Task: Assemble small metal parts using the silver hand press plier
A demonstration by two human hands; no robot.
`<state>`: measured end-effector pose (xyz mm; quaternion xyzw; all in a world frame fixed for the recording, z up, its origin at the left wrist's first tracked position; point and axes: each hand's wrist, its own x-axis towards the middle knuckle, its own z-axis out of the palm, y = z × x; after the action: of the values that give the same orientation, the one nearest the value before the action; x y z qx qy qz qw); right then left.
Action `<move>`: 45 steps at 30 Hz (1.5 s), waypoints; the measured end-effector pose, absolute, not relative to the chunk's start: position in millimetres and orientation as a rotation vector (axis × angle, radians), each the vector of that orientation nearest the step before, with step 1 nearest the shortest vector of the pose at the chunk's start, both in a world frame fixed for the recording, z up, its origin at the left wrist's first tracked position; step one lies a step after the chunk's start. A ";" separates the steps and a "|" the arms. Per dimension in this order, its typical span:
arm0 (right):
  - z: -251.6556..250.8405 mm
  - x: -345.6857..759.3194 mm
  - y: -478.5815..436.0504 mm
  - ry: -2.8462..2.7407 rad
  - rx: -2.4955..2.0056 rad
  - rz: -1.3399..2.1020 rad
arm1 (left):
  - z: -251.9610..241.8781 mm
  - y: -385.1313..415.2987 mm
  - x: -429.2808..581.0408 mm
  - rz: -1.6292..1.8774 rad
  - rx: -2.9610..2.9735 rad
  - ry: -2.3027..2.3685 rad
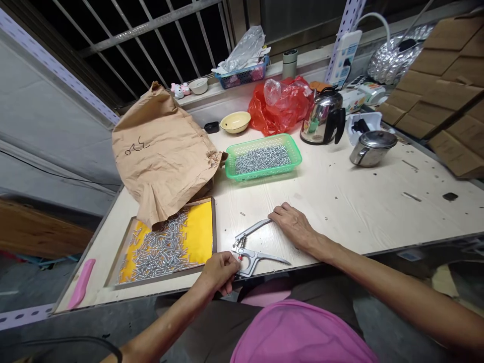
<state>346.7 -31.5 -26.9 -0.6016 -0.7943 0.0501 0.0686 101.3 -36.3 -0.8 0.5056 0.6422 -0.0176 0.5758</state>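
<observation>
A silver plier-like hand tool (260, 255) with two handles and a coil spring lies at the table's front edge, its handles spread apart. My right hand (294, 227) has its fingers closed at the end of the upper handle. Close beside the tool's red tip, my left hand (220, 272) is closed in a pinch; whatever it holds is too small to make out. To its left, a shallow tray (215, 227) with a yellow bottom carries many small silvery pieces (161, 252) that look like springs. One loose small piece (242, 214) rests on the table above the tool.
A large brown paper bag (166, 151) overlaps the tray's back. Behind the tool stands a green basket (263, 176) of small metal pieces. Farther back are a yellow bowl (235, 122), a red plastic bag (260, 113), a kettle (321, 118) and a lidded metal pot (372, 148). A pink handle-like object (82, 284) lies front left.
</observation>
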 end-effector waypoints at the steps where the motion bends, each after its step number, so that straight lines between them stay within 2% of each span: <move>1: -26.6 347.1 -31.6 -2.385 -1.809 0.157 | 0.0 -36.5 102.6 -0.049 1.194 1.510; 7: -24.7 356.5 -47.7 -2.381 -1.597 0.311 | 2.3 -37.8 105.3 -0.054 1.202 1.522; 13: -25.3 356.9 -65.7 -2.399 -1.634 0.412 | 2.3 -36.2 107.1 -0.092 1.261 1.540; 19: -21.3 342.6 -80.1 -2.334 -1.674 0.310 | 5.0 -37.7 108.0 -0.172 1.297 1.579; 22: -28.3 332.7 -89.6 -2.275 -1.682 0.237 | 10.6 -44.2 106.9 -0.202 1.614 1.634; 25: -39.1 323.9 -95.8 -2.205 -1.677 0.148 | 10.4 -49.3 108.9 -0.048 2.157 1.586; 30: -48.4 320.7 -101.0 -2.110 -1.665 0.018 | -12.4 -37.5 129.4 0.105 2.656 1.155; 34: -38.7 324.5 -102.3 -2.089 -1.658 0.043 | -19.6 -21.3 149.9 -0.122 2.670 1.063; 39: -23.0 325.2 -91.8 -2.113 -1.666 0.248 | 0.3 -9.1 162.9 -0.271 2.597 1.049; 45: -47.6 315.2 -69.1 -2.231 -1.754 0.324 | 3.7 -0.3 166.1 -0.279 2.578 0.965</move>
<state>315.2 -69.1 -47.6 -0.6080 -0.7730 0.1121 0.1422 166.1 -0.3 3.7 0.9154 0.3428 -0.0989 0.1864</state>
